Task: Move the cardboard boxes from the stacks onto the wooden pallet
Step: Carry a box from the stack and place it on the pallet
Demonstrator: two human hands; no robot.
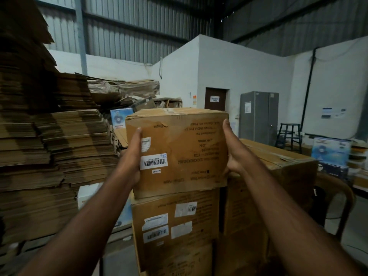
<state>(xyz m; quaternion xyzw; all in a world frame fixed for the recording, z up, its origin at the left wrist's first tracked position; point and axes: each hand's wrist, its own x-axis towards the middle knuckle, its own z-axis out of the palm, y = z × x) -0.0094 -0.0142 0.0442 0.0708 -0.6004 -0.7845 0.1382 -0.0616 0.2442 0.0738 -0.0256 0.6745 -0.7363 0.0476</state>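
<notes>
Head view: both hands are gripping the top cardboard box [179, 152] by its side faces. Left hand [132, 156] is pressing flat on the left side, thumb lying on the front face; right hand [232, 150] is clasping the right edge, fingers wrapping behind. Each grip is grasping the box, not released. The box is worn brown corrugated card, creased and scuffed, with torn tape on the top seam, upside-down print and white barcode labels on the front. It is sitting on a lower cardboard box [175, 228] of the same stack, also labelled. Just to the right a larger carton [278, 168] is standing with taped flaps. To the left, tall piles of flattened cardboard sheets [51, 140] are crowding in close. Behind: white wall [229, 72], brown door [215, 99], grey metal cabinet [258, 114], dark stool [289, 134], printed blue-white boxes [331, 151]. The pallet is not in view.
</notes>
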